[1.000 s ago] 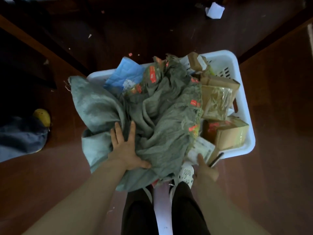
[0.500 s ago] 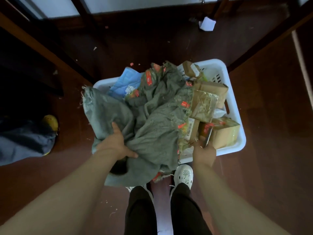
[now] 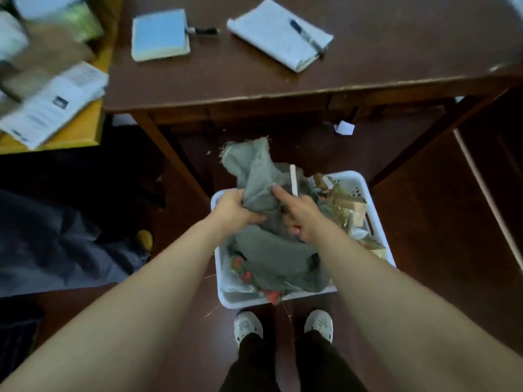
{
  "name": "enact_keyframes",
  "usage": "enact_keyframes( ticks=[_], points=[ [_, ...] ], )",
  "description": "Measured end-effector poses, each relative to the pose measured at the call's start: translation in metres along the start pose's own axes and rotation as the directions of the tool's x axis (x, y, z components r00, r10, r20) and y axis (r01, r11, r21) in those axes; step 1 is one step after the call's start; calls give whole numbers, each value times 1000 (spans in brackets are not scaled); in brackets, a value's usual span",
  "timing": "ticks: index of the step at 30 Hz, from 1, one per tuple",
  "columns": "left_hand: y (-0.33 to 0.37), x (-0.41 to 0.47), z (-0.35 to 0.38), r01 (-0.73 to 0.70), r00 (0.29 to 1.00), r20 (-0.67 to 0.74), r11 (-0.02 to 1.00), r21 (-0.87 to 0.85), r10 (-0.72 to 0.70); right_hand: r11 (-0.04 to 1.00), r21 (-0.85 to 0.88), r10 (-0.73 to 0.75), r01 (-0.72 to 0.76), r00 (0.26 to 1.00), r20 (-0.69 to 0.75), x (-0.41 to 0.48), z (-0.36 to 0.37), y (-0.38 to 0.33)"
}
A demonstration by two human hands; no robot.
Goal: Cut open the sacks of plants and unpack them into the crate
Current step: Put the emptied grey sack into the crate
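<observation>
A dark wooden floor (image 3: 424,250) lies under you, with a brown counter (image 3: 254,80) ahead carrying a blue notepad (image 3: 160,33) and papers with a pen (image 3: 307,35). Your left hand (image 3: 233,212) has its fingers clamped on the grey-green sack (image 3: 254,176), bunched and lifted above the white crate (image 3: 379,219). Your right hand (image 3: 301,215) grips the sack too and holds a thin white blade-like tool (image 3: 293,181). Boxed packages (image 3: 349,205) sit at the crate's far right corner.

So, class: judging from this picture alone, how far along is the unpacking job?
Done: packets and boxes already lie in the white crate. In hand: the left hand and right hand both grip the grey sack, lifted above the crate. Left: clearing the sack away; whether anything remains inside is hidden.
</observation>
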State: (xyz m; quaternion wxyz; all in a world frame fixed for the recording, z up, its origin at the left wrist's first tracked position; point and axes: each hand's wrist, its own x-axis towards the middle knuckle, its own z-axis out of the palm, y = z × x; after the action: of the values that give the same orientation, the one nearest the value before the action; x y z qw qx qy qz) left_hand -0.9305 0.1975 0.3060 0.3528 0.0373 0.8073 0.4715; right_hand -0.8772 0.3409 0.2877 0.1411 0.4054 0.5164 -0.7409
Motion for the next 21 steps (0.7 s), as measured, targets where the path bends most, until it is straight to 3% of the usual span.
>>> enact_keyframes(
  ticks=[3,6,7,9,11,13,16,19,21],
  points=[
    [31,-20,-3,21,998,56,992,-125,-14,985,-106,-138,133,990,-41,-26,4,-40],
    [47,-30,-6,49,995,-70,945,-323,-75,967,-87,-247,238,963,-105,-54,-6,-82],
    [51,-35,-8,46,988,-130,957,-287,-86,962,-72,-269,262,957,-107,-65,-10,-95],
    [54,-40,-11,68,981,-183,997,23,-63,955,-56,-295,291,950,-99,-92,-15,-118],
    [62,-46,-12,79,992,-115,963,258,-50,943,5,-331,332,941,-70,-119,-16,-139],
    [82,-56,-8,46,999,-41,945,325,-35,919,85,-382,385,923,-45,-145,-17,-160],
    [116,-67,-1,-49,998,-29,997,61,51,860,138,-493,491,870,-21,-178,-26,-190],
    [144,-74,-9,-161,968,-211,982,-98,137,784,98,-618,614,785,26,-200,-46,-222],
    [155,-70,-16,-175,960,-260,941,-288,99,768,209,-629,605,775,70,-213,-63,-239]
  ],
)
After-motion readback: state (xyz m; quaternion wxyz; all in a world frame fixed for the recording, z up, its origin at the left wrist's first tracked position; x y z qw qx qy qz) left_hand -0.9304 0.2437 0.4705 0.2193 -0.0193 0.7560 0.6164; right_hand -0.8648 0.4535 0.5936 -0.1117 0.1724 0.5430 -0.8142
